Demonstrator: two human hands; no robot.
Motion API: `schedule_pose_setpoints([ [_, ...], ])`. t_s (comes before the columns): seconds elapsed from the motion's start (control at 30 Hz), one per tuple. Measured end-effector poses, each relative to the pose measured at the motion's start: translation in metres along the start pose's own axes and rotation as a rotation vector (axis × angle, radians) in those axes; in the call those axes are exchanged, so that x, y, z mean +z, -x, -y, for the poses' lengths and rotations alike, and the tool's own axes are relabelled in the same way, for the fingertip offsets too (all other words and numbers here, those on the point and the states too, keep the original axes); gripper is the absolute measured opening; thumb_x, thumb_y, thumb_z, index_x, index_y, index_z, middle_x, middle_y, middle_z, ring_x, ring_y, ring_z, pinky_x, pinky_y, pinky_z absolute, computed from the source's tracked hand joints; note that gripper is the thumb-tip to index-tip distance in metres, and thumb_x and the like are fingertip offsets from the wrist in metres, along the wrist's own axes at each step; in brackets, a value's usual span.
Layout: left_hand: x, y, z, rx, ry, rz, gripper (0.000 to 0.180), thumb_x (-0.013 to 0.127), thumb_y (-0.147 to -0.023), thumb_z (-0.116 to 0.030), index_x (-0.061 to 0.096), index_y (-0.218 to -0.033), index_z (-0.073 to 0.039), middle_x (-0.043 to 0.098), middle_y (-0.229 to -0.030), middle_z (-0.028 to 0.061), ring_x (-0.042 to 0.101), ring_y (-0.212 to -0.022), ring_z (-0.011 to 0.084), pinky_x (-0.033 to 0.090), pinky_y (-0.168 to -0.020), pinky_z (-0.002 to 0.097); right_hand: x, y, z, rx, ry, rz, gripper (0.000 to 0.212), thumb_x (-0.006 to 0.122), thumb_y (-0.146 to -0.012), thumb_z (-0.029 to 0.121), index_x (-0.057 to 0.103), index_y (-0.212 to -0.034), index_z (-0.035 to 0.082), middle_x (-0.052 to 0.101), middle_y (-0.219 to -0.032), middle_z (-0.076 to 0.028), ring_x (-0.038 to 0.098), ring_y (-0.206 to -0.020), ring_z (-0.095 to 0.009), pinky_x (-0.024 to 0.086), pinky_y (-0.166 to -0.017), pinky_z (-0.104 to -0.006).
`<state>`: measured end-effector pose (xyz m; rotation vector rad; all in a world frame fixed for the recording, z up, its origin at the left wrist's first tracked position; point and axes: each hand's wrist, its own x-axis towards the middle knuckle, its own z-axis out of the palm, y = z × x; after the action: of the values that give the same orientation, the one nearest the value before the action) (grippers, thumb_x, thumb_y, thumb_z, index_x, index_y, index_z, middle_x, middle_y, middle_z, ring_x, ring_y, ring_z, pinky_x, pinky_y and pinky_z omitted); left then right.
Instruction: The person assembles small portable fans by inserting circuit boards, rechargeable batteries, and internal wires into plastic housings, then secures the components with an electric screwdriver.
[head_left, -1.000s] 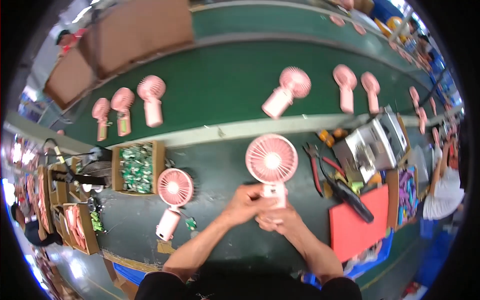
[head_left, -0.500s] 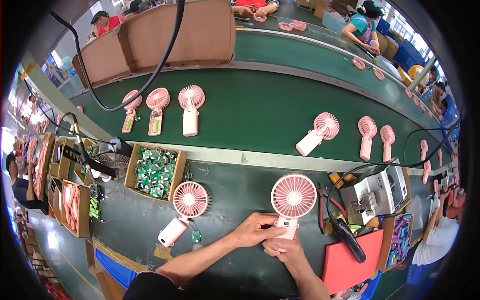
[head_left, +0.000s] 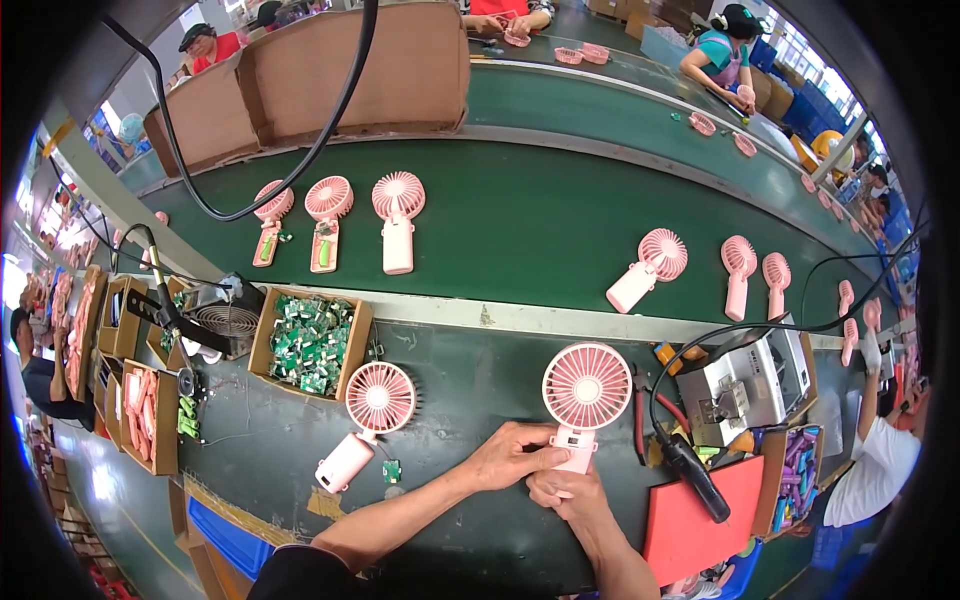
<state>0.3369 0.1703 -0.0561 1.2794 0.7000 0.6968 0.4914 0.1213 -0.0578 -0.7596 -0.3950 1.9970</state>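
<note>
Pink fan (head_left: 586, 400), handle (head_left: 575, 460) partly hidden.
Left hand (head_left: 515, 459), right hand (head_left: 568, 493): fingers clamped on handle, fan head (head_left: 587, 386) beyond them.

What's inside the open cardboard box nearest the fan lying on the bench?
The cardboard box holds jumbled green circuit boards; their top layer hides whatever lies beneath.

Red-handled pliers (head_left: 640, 435) lie near a silver metal-cased device (head_left: 752, 378); a corded black hand tool (head_left: 697, 480) overlaps a flat red pad (head_left: 690, 545). Left, a cardboard box (head_left: 358, 348) holds green circuit boards (head_left: 308, 342).
</note>
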Motion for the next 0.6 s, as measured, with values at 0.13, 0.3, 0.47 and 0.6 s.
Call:
schedule_pose_setpoints([
  [0.13,-0.001,0.0,0.003,-0.004,-0.023,-0.005,0.035,0.061,-0.092,-0.027,0.064,-0.115,-0.001,0.069,-0.097,0.0092,0.06,-0.087,0.0113,0.048,-0.078,0.0296,0.002,0.0,0.001,0.009,-0.015,0.005,0.015,0.058,-0.076,-0.005,0.05,-0.087,0.001,0.042,-0.056,-0.002,0.036,-0.04,-0.01,0.024,-0.038,-0.0257],
  [0.3,0.002,0.0,0.006,0.018,0.144,-0.032,0.029,0.063,-0.09,-0.019,0.065,-0.113,0.0,0.07,-0.092,0.0063,0.06,-0.083,0.0072,0.05,-0.074,0.0255,0.001,-0.001,-0.004,0.057,-0.087,0.026,0.016,0.059,-0.076,-0.003,0.048,-0.087,0.001,0.041,-0.055,-0.004,0.037,-0.039,-0.011,0.025,-0.038,-0.0256],
  [0.47,-0.001,0.0,0.009,-0.046,0.148,-0.012,0.028,0.065,-0.088,-0.016,0.067,-0.11,0.001,0.07,-0.094,0.0058,0.062,-0.084,0.0093,0.051,-0.072,0.0256,-0.001,0.0,-0.01,0.065,-0.067,0.076,0.013,0.059,-0.076,-0.003,0.049,-0.084,0.001,0.042,-0.056,-0.004,0.038,-0.038,-0.011,0.024,-0.037,-0.0254],
  [0.6,0.0,0.002,0.011,-0.049,0.08,-0.026,0.029,0.067,-0.087,-0.017,0.067,-0.109,0.002,0.07,-0.094,0.0074,0.061,-0.087,0.0098,0.05,-0.077,0.0286,0.001,-0.002,-0.007,0.061,-0.091,0.059,0.014,0.06,-0.076,-0.003,0.049,-0.084,0.002,0.042,-0.057,-0.004,0.037,-0.039,-0.011,0.023,-0.037,-0.0252],
])
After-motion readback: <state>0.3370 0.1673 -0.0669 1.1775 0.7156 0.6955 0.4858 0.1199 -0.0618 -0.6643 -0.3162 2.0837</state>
